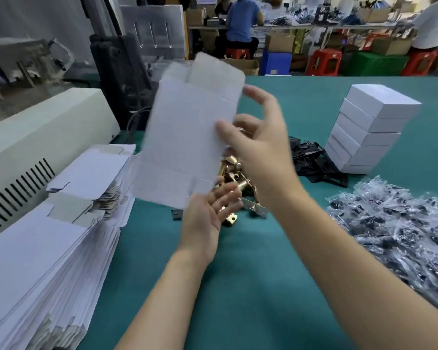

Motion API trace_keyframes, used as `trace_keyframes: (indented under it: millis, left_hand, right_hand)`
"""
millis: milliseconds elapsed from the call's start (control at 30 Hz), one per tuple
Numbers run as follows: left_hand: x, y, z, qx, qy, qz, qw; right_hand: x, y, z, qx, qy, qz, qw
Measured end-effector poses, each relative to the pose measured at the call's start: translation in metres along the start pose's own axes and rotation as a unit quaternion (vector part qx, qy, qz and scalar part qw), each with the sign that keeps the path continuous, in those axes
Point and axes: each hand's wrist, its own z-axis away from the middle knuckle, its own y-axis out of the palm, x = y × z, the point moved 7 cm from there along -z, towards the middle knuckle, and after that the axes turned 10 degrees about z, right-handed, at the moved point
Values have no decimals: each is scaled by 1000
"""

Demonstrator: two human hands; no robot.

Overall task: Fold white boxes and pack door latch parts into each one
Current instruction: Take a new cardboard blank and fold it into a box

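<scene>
On the green table [238, 286], left of the grip, sits the big stack of flat blanks [48, 248]. One flat white box [187, 137] is held upright in the air, blurred. The right hand [261, 152] pinches its right edge, thumb in front. The left hand [205, 218], fingers relaxed, touches its bottom edge. Brass latch parts [230, 164] lie just beneath.

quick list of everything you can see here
flat box blank: one, white, held up at centre
flat blanks stack: one, white, left on table
folded boxes: one stack, white, right rear
latch parts: one pile, brass, behind the hands
plates: one pile, black, beside folded boxes
bagged parts: one pile, clear bags, right
machine: one, cream, far left
table: one, green, underneath all
left hand: open, touches blank's lower edge
right hand: pinches blank's right edge
</scene>
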Motion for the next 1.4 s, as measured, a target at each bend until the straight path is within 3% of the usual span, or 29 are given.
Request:
trace_keyframes:
  millis: [100, 167, 300, 467, 567, 700, 1000, 1233, 1400]
  left_hand:
    - [-3, 5, 11, 119, -23, -16, 992]
    - [8, 22, 21, 205, -104, -57, 972]
    - [20, 41, 40, 273, -185, -90, 940]
    - [12, 41, 46, 277, -157, -119, 941]
    - [9, 36, 47, 258, -120, -193, 939]
    - [7, 36, 45, 239, -85, -303, 919]
    - [5, 43, 43, 246, -61, -318, 914]
    - [0, 36, 43, 215, -76, -246, 942]
    - [1, 31, 40, 180, -69, -246, 950]
  right_hand:
    - [-20, -43, 19, 42, 64, 4, 997]
    - [-35, -62, 29, 51, 67, 39, 996]
    - [-57, -81, 43, 37, 36, 74, 996]
    - [-69, -90, 54, 26, 20, 140, 990]
    - [-60, -94, 60, 16, -47, 283, 958]
    - [-55, -92, 62, 21, -59, 308, 949]
    - [-59, -98, 58, -10, -30, 244, 969]
    - [-72, -97, 59, -31, 70, -14, 997]
    - [-82, -91, 63, 4, 132, -32, 991]
